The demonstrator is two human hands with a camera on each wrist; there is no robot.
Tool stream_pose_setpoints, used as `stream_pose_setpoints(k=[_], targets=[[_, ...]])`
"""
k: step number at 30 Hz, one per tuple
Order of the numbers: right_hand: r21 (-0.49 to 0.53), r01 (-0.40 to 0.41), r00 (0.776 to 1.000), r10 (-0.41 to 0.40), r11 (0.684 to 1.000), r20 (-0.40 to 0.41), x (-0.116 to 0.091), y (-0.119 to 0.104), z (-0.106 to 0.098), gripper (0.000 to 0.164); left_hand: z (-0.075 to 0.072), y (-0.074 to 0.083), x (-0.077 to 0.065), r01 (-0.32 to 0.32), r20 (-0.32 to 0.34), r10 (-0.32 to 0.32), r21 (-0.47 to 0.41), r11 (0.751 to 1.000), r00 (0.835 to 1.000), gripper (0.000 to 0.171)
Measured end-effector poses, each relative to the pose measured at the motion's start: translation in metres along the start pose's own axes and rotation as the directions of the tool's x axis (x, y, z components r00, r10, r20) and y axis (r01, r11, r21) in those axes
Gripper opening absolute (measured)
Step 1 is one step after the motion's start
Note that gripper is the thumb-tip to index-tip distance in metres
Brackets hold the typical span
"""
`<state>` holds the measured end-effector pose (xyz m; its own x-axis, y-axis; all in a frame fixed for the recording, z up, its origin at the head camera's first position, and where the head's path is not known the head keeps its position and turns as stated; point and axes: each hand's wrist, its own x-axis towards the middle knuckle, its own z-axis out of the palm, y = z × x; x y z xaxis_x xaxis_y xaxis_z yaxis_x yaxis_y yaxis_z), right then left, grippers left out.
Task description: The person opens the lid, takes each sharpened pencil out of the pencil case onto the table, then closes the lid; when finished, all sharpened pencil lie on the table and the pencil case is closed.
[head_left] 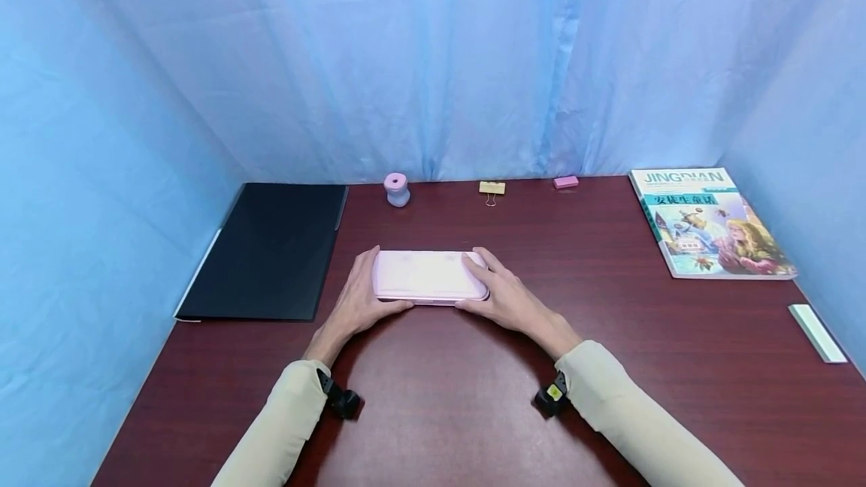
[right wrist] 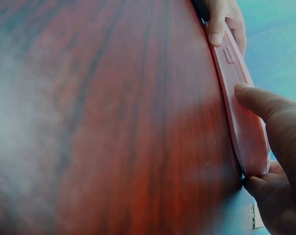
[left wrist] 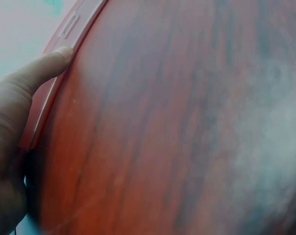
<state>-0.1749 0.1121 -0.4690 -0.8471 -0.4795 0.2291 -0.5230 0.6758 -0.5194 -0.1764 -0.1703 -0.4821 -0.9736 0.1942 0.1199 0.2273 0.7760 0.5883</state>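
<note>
A flat pink pencil case [head_left: 422, 274] with rounded corners lies on the dark red wooden table, its long front side toward me. My left hand [head_left: 358, 299] grips its left end, the thumb along the front side. At the right end, my right hand [head_left: 510, 299] holds it with the thumb on the front side and the index finger over the lid. In the right wrist view, a small latch [right wrist: 229, 54] shows on the front side between both thumbs. The left wrist view shows the left thumb [left wrist: 52, 64] pressed just beside that latch. The lid looks closed.
At the back stand a pink-and-blue spool-shaped thing [head_left: 397, 190], a yellow binder clip [head_left: 492, 188] and a pink eraser-like block [head_left: 565, 183]. A black folder [head_left: 264, 254] lies left. On the right are a picture-covered book [head_left: 713, 228] and a pale green-white bar [head_left: 817, 333]. Blue curtains enclose the table.
</note>
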Motion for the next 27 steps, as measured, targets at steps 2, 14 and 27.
stream_pose_setpoints(k=[2, 14, 27], targets=[[-0.002, 0.001, 1.0, -0.001, 1.0, -0.002, 0.0007, 0.0002, -0.0001, 0.081, 0.0004, 0.0012, 0.0004, -0.003, 0.0, 0.003, 0.011, 1.0, 1.0, 0.116], [-0.002, -0.006, 1.0, 0.006, 1.0, 0.0, -0.0006, 0.0013, -0.0009, 0.081, 0.0038, 0.0059, -0.0008, 0.005, -0.048, -0.003, 0.042, 0.999, 0.999, 0.116], [-0.024, 0.005, 1.0, -0.005, 1.0, 0.015, 0.0001, 0.0009, -0.0045, 0.079, 0.0057, 0.0046, -0.0002, 0.01, -0.077, -0.006, 0.054, 0.999, 0.997, 0.116]])
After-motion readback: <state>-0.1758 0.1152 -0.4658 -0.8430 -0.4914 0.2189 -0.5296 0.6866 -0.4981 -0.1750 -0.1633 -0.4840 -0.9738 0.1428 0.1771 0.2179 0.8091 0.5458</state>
